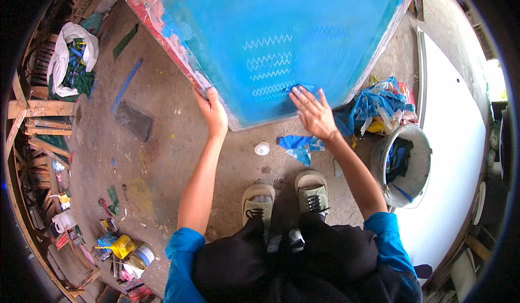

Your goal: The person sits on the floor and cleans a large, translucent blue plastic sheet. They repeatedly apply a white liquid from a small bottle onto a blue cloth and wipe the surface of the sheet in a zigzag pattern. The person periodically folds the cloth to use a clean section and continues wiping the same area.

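A large blue screen-printing frame [325,37] tilts in front of me, its border taped and smeared red and pink along the left side. White zigzag lines [268,43] run in rows down its mesh; fainter ones show to their right. My left hand [213,110] is closed around the lower left edge, thumb on the front and fingers partly hidden behind. On the lower part of the mesh, my right hand [313,112] presses a small blue cloth [304,88] under its fingertips, beside the bottom zigzag rows. The thumb stands apart from the fingers.
Between frame and shoes lie a round white lid-like piece [262,148] and blue scraps [298,147]. To the right are crumpled plastic bags [382,105], a grey bucket [422,156] and a white board [452,140]. A white sack [73,43] and paint cans [142,256] stand left.
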Tool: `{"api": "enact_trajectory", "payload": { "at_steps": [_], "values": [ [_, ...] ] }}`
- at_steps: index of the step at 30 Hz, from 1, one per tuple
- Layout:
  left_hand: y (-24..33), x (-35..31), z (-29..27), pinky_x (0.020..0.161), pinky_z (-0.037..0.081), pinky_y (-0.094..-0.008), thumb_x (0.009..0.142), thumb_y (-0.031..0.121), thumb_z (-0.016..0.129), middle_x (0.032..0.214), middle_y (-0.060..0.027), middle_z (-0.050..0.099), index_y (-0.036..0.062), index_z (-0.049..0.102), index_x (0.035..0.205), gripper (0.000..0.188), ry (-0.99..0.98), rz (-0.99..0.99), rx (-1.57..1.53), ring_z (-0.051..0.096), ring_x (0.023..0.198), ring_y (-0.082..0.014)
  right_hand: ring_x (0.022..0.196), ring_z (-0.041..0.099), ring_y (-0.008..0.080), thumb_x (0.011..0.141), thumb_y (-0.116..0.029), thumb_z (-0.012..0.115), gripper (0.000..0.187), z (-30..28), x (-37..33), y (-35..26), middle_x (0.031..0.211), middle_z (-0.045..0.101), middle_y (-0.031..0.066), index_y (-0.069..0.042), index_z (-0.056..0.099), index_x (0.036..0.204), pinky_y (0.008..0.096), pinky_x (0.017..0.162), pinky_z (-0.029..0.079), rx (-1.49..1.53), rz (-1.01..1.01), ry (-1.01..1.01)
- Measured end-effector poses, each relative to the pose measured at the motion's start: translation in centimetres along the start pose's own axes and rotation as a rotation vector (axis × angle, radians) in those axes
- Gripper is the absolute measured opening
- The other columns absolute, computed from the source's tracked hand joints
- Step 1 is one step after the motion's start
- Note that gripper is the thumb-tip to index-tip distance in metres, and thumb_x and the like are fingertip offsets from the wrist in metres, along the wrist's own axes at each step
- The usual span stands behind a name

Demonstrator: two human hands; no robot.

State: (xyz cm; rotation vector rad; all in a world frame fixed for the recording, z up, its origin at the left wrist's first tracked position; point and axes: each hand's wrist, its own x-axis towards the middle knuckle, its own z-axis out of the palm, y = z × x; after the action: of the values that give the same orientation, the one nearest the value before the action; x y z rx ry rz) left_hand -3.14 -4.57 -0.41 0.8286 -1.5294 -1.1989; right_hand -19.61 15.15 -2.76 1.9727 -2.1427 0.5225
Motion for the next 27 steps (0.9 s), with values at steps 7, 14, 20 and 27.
{"api": "enact_trajectory", "payload": {
  "at_steps": [7, 14, 20, 27],
  "values": [
    [0.4, 0.0, 0.0, 0.103, 0.025, -0.0365, 0.091, 0.041, 0.047, 0.139, -0.0209, 0.027, -0.005, 0.014, 0.138, 0.074, -0.004, -0.031, -0.003, 0.031, 0.126, -0.0265, 0.124, 0.041, 0.0135, 0.078, -0.017, 0.059, 0.059, -1.5, 0.8, 2.2, 0.138, 0.039, 0.0017, -0.011, 0.04, 0.134, 0.039, 0.106, 0.026, -0.021, -0.165, -0.021],
    [0.6, 0.2, 0.0, 0.102, 0.026, -0.0354, 0.092, 0.038, 0.046, 0.137, -0.0203, 0.03, -0.0048, 0.016, 0.138, 0.07, -0.031, -0.037, -0.017, 0.035, 0.123, -0.0257, 0.124, 0.041, 0.0137, 0.079, -0.018, 0.058, 0.058, -1.4, 1.2, 1.6, 0.137, 0.04, 0.002, -0.01, 0.04, 0.134, 0.0407, 0.105, 0.029, 0.031, -0.123, -0.015],
    [0.5, 0.0, -0.3, 0.1, 0.028, -0.0346, 0.092, 0.036, 0.046, 0.132, -0.0183, 0.035, -0.0035, 0.02, 0.137, 0.065, -0.002, -0.006, -0.007, 0.037, 0.12, -0.0237, 0.129, 0.035, 0.0179, 0.081, -0.017, 0.055, 0.057, -2.0, 1.5, 2.2, 0.139, 0.037, 0.0047, -0.008, 0.038, 0.134, 0.0395, 0.106, 0.027, -0.038, -0.142, -0.001],
    [0.3, -0.1, 0.3, 0.098, 0.03, -0.0341, 0.092, 0.036, 0.047, 0.128, -0.0167, 0.039, -0.0031, 0.024, 0.134, 0.062, 0.001, -0.011, -0.032, 0.039, 0.116, -0.0226, 0.127, 0.037, 0.017, 0.082, -0.014, 0.054, 0.058, 1.2, 3.3, -3.2, 0.141, 0.034, 0.0065, -0.006, 0.034, 0.135, 0.0386, 0.106, 0.028, 0.2, -0.249, -0.05]
  ]
}}
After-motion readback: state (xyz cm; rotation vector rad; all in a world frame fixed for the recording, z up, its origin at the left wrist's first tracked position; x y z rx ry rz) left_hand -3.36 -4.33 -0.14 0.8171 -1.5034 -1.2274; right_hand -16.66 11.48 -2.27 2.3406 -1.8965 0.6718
